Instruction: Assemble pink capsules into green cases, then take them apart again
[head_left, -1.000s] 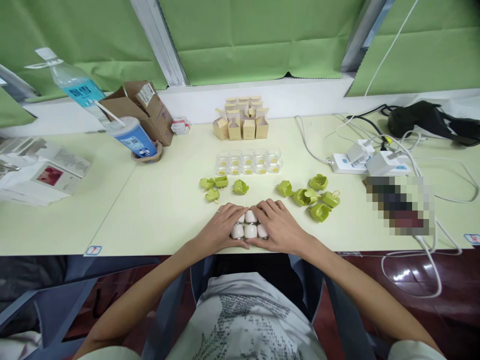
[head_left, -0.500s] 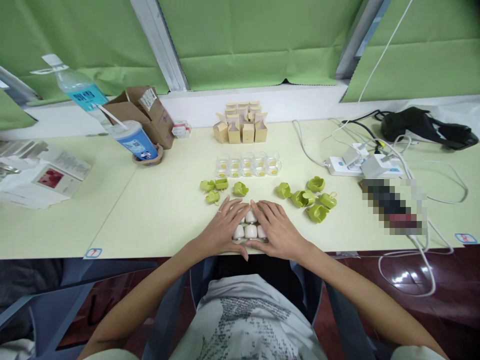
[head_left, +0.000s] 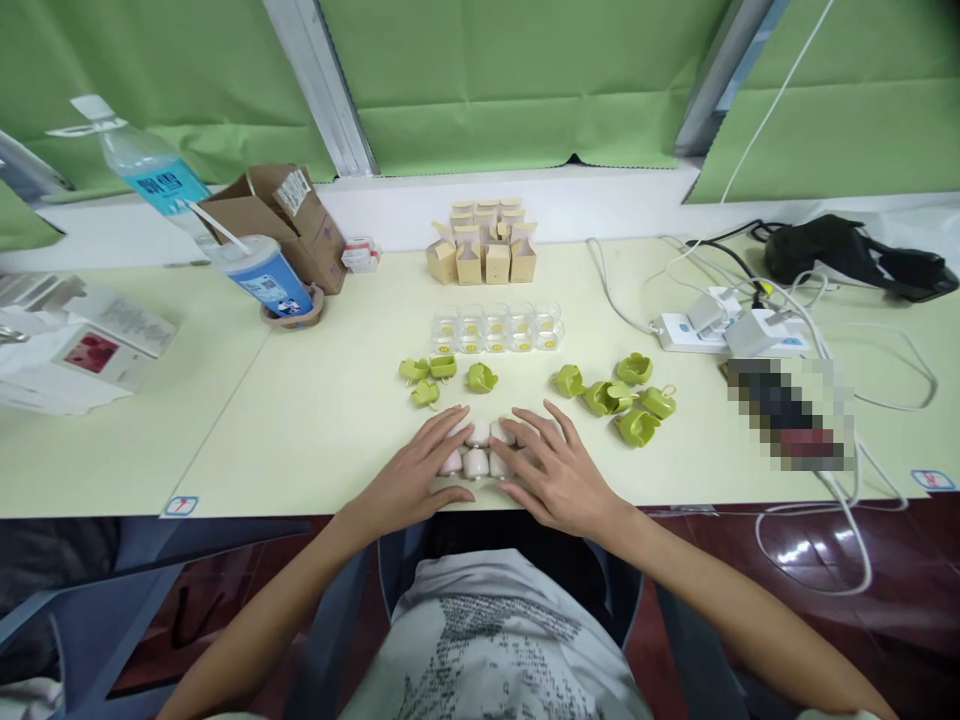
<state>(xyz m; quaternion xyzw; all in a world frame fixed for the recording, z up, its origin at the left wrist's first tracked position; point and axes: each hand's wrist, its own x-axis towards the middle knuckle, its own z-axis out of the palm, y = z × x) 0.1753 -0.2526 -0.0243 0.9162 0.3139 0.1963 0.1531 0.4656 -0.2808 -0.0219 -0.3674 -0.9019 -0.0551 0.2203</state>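
Two rows of small rounded white and pinkish pieces point(head_left: 475, 463) stand close together near the table's front edge. My left hand point(head_left: 411, 472) curves around their left end, fingers stretched and thumb apart in front. Over the right end lies my right hand point(head_left: 564, 474), its fingers spread and covering some of the pieces. Both hands seem to touch the pieces without gripping any. Just beyond are green petal-edged cups, a few on the left point(head_left: 442, 367) and several on the right point(head_left: 604, 397). Farther back sits a row of clear plastic holders point(head_left: 496, 328) with yellow marks inside.
Small open cardboard boxes point(head_left: 483, 248) stand against the wall. At left are a blue cup point(head_left: 274, 285), a water bottle point(head_left: 154, 175), a brown carton point(head_left: 300, 225) and white boxes point(head_left: 97, 350). A power strip point(head_left: 679, 333) with cables and a black device point(head_left: 832, 255) occupy the right.
My hands have moved apart, the left sliding leftward and the right slightly rightward. Their fingers are more spread, and more of the white pieces show between them.
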